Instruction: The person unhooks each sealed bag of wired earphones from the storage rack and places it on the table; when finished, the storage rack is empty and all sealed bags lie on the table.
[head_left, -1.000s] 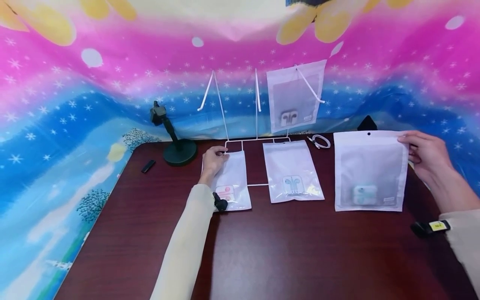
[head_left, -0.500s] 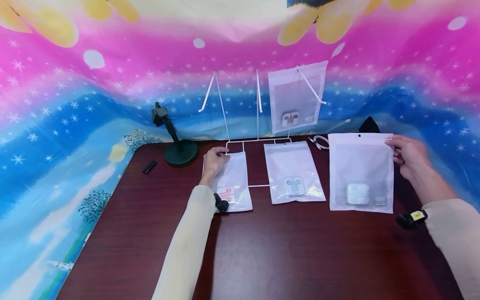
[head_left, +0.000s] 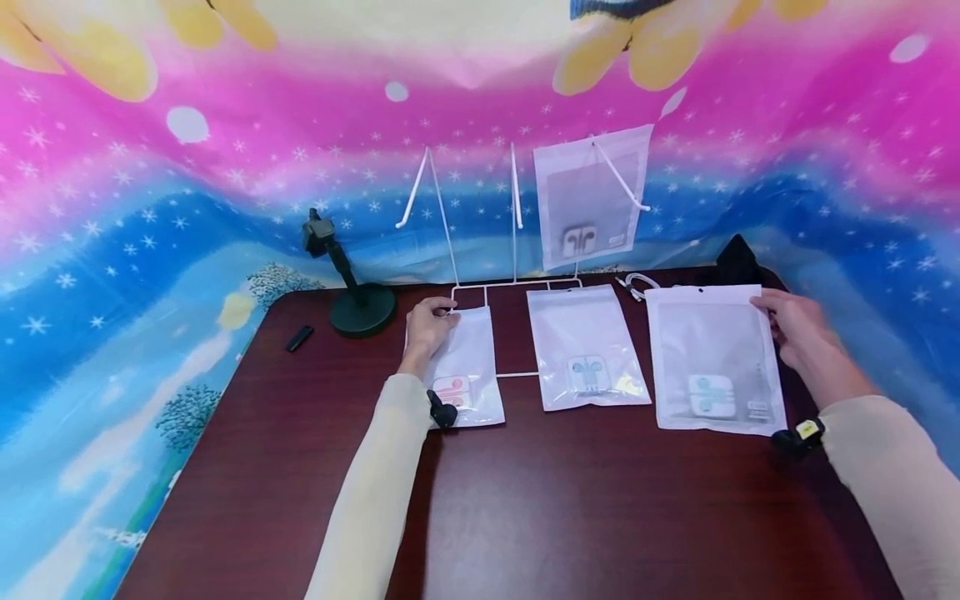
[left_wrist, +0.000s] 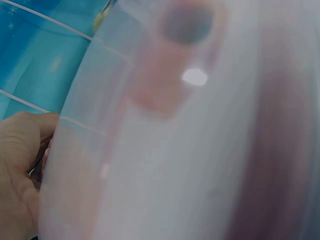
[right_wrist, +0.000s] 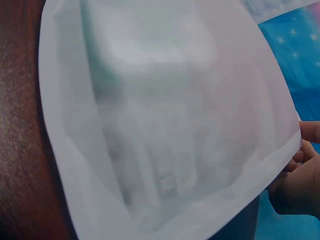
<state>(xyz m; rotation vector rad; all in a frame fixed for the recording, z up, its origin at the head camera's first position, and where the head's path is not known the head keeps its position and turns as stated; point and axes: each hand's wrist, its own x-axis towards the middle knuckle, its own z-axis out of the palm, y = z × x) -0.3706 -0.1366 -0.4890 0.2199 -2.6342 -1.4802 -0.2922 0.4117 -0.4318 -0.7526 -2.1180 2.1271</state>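
At the table's left middle, my left hand [head_left: 429, 335] grips the top of a clear-fronted zip bag [head_left: 477, 354] with pink earphones in a case. That bag fills much of the left wrist view, blurred, with the hand [left_wrist: 22, 170] at its edge. My right hand [head_left: 804, 333] pinches the upper right corner of another zip bag [head_left: 708, 333], frosted side facing me, pale green earphones showing through. Between these two lies a third zip bag [head_left: 581, 325] holding blue earphones. A fourth bag [head_left: 588, 187] hangs on the right hook of the white wire rack [head_left: 514, 192].
Two other rack hooks at the left and middle carry nothing. A black stand [head_left: 362, 308] and a small black stick-like object [head_left: 299, 337] are at the left. Behind the right bag lie a coiled white cable [head_left: 636, 284] and a black pointed object [head_left: 737, 258]. A patterned cloth surrounds the table.
My right hand has moved left and down with the bag with green earphones, bringing it closer to the middle bag. The left hand and its bag have stayed in place.
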